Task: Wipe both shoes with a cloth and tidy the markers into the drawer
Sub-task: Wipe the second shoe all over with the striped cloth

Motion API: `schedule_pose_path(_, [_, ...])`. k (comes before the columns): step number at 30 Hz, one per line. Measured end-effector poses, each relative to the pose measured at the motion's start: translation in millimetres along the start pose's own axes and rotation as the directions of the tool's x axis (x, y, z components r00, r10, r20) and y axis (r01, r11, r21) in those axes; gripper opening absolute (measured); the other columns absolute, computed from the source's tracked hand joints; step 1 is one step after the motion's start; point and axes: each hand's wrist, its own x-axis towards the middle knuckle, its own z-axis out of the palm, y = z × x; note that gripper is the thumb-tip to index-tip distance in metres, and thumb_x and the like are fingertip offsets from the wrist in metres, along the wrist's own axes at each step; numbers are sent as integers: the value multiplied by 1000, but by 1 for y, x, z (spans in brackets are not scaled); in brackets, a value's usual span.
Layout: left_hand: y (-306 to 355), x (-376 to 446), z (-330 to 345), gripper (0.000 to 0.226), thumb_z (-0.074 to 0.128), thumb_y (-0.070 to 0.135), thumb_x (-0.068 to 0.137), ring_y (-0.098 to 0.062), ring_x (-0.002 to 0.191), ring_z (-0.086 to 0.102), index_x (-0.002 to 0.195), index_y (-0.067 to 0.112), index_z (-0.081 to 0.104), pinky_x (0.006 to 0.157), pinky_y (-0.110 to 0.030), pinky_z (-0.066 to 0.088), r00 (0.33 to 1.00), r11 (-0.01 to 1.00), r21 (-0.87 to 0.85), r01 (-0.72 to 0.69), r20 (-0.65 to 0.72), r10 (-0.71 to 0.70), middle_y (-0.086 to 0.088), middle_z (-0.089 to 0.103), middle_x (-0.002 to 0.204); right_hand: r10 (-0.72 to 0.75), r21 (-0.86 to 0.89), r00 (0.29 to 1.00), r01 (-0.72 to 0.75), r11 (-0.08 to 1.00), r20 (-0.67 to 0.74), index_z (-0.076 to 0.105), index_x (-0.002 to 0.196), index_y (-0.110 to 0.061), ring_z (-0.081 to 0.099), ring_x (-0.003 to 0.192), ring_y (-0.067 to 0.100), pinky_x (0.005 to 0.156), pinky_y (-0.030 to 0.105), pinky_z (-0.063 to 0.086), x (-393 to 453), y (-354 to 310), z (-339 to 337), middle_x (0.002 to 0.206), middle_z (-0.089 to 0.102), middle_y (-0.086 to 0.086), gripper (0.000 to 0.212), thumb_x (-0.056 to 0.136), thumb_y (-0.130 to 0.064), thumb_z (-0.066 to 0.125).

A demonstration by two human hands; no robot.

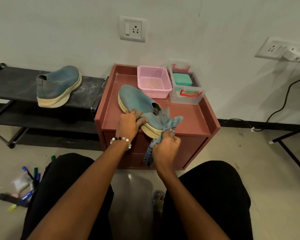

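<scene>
On the floor at the far left lies a loose scatter of markers [30, 177], blue, green and one yellow, beside a crumpled clear plastic bag [22, 183] and partly hidden by the person's left knee. Above them a black shoe rack [10, 84] stands against the wall, and a blue slip-on shoe with a cream sole [58, 86] sits on its top shelf, heel toward the camera. Just right of the rack is a reddish-brown drawer cabinet [194, 122] with a raised rim around its top. The second blue shoe [139, 103] lies on that top, tilted onto its side, toe pointing away and heel overhanging the front edge. The left hand [127, 123], a beaded bracelet at its wrist, grips this shoe at mid-length, fingers curled over the upper and thumb against the sole. The right hand [165, 147] clutches a blue checked cloth [171, 123], bunched in its fingers, with one end against the shoe's heel and the other hanging down before the cabinet front. Behind the shoe stands a pink mesh basket [153, 82], and touching its right side a clear plastic box with red handles [186, 89] holding a teal container [182, 79].
</scene>
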Motion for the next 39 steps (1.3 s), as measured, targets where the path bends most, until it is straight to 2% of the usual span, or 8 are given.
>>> schedule_pose_path(5, [3,-3,-3,45,62,39,88,-35,121,50,123,11,64,100,-44,42,1000,1000,12,-2,-6,2,-20,59,127,-223,-53,973,226,973,62,61,117,5,52,94,35,82,32,51,-17,-5,1,107,61,25,50,70,-5,46])
schedule_pose_path(11, [5,-3,-11,46,63,41,87,-31,128,46,124,14,63,105,-40,37,1000,1000,2,2,15,-2,-14,54,136,107,234,979,-64,970,-175,66,115,-9,58,99,29,83,30,45,13,6,-42,100,64,14,30,89,-3,52])
schedule_pose_path(16, [9,-6,-9,47,62,45,86,-32,121,51,124,17,64,100,-41,42,1000,999,36,20,8,-20,-14,59,128,-113,98,990,105,990,85,50,128,-2,44,122,30,102,41,35,-16,-6,-7,132,46,19,48,81,7,55])
schedule_pose_path(20, [4,-7,-8,55,55,57,83,-30,104,60,122,19,64,89,-41,49,1000,999,35,12,7,-12,-11,64,111,-306,155,932,279,948,196,68,94,-5,58,83,27,82,36,52,-22,-16,-4,91,66,18,30,76,-2,45])
schedule_pose_path(24, [17,-13,-19,40,63,25,89,-35,111,56,126,11,61,97,-40,43,999,996,79,-49,25,47,-18,59,124,17,456,987,-88,885,158,71,107,-14,63,91,15,80,24,52,10,-10,-38,103,70,3,40,81,6,49])
schedule_pose_path(28, [23,-13,-25,28,63,16,87,-29,97,65,112,5,70,87,-23,42,992,993,14,-116,-56,116,-15,72,102,177,683,983,-164,712,52,68,105,-17,65,87,12,71,27,56,56,14,-98,98,68,-1,31,88,3,51])
schedule_pose_path(34, [35,-4,-36,16,62,21,88,-16,78,67,92,14,76,76,-31,53,978,991,8,-135,-160,135,-3,75,83,98,397,969,0,918,-227,61,112,-14,58,84,5,67,0,39,98,27,-113,105,62,0,24,90,-5,56])
schedule_pose_path(39, [32,14,-29,17,63,20,86,-17,68,66,77,11,76,71,-37,53,972,996,-94,-13,-234,-9,-5,71,70,-269,46,955,276,960,-124,66,112,-8,59,106,24,92,24,41,144,25,-75,113,66,10,26,88,-5,57])
